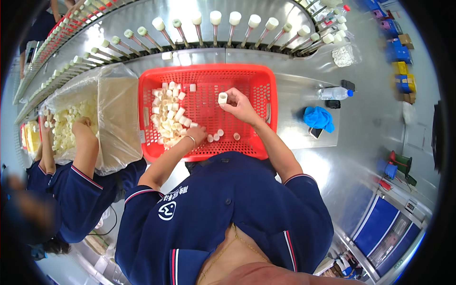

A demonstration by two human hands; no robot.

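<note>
A red plastic basket [256, 78] sits in front of me on a metal bench, with a heap of small white cylindrical caps [167, 110] in its left half. My right hand [240, 107] holds one white cap [222, 98] up above the basket's middle. My left hand [195, 134] rests low in the basket at the edge of the heap, fingers on a few loose caps [216, 136]. Whether it grips any cap is hidden.
A curved conveyor of upright pins with white caps [214, 21] runs behind the basket. At left a co-worker's hand [81, 128] reaches into a clear bag of white caps [71, 118]. A water bottle [335, 93], blue cloth [318, 118] and phone [315, 132] lie right of the basket.
</note>
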